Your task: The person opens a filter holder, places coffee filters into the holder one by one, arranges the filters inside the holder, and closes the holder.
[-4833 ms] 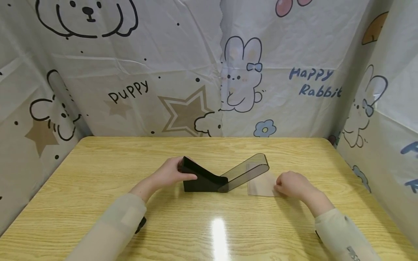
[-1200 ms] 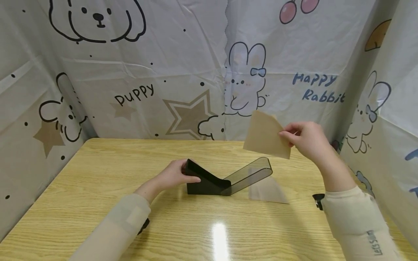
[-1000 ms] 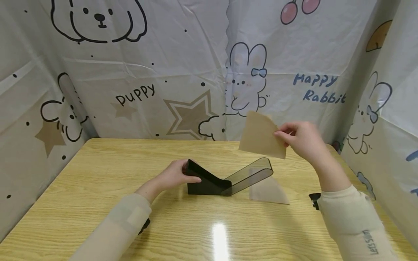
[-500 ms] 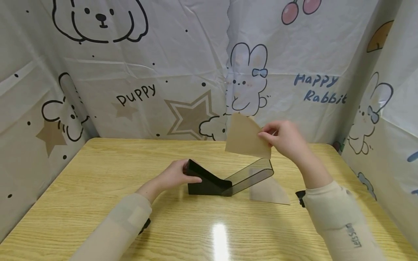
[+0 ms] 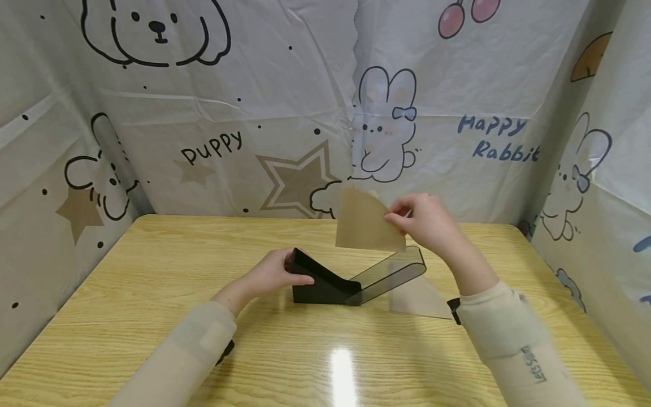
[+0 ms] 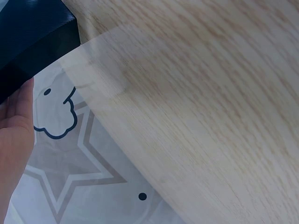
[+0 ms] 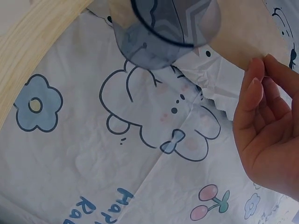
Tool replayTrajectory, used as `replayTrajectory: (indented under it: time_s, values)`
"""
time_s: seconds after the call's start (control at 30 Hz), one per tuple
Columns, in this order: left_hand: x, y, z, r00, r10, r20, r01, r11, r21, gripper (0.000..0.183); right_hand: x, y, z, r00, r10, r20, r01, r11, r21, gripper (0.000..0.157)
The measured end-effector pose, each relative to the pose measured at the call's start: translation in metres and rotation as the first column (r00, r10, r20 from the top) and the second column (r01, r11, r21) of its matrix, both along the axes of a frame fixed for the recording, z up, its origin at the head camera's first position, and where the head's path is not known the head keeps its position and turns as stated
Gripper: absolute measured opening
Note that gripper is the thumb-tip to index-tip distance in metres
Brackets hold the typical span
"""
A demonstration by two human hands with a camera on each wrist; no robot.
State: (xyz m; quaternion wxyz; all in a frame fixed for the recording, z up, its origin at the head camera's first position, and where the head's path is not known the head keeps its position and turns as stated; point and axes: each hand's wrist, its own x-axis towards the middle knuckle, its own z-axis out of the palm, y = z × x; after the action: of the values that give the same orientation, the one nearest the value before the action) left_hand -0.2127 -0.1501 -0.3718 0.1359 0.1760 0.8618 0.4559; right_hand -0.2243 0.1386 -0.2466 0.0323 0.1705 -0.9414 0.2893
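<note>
My left hand [image 5: 269, 274] grips the raised back end of a black filter-paper holder [image 5: 325, 288] on the table. The holder's smoky clear lid [image 5: 386, 276] is swung out to the right. Between thumb and fingers, my right hand [image 5: 427, 220] pinches a brown fan-shaped coffee filter [image 5: 363, 223] above and behind the lid. More filter paper [image 5: 422, 299] lies flat on the table, partly seen through the lid. In the left wrist view the black holder [image 6: 39, 42] meets the fingers. The right wrist view has the lid [image 7: 163, 44] beside the held filter [image 7: 238, 28].
The wood-grain table [image 5: 203, 237] has a bright light reflection near its front. Behind it and along both sides hangs a printed white cloth [image 5: 285, 102].
My right hand first picked a coffee filter off the table and lifted it, then carried it left toward the holder, lowering slightly. My left hand stays on the holder; the view shifted a little.
</note>
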Motion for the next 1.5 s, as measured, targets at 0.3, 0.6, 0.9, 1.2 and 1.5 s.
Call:
replayTrajectory:
  time_s: [0.3,0.6,0.9,1.2,1.5]
  values:
    - [0.0,0.0,0.0,1.0,-0.005,-0.008,0.005,1.0,0.009,0.035,0.0,-0.012,-0.009,0.999,0.037,0.015,-0.037,0.999,0.009,0.011]
    - [-0.001,-0.001,-0.001,1.0,0.0,-0.005,0.0,1.0,0.008,0.036,0.001,-0.019,-0.012,0.999,0.045,0.026,-0.045,0.999,0.024,0.012]
    - [-0.002,0.0,-0.003,1.0,0.002,-0.007,-0.002,1.0,0.02,0.034,0.001,-0.024,-0.02,0.998,0.068,0.02,-0.068,0.997,0.037,0.012]
    - [-0.002,0.0,-0.002,1.0,0.01,-0.005,-0.01,1.0,0.005,0.03,0.003,-0.031,-0.032,0.994,0.1,0.038,-0.103,0.992,0.076,0.012]
    - [-0.001,0.0,-0.001,1.0,0.021,-0.009,-0.021,1.0,-0.014,0.031,0.005,-0.035,-0.035,0.994,0.1,0.049,-0.104,0.992,0.077,0.012]
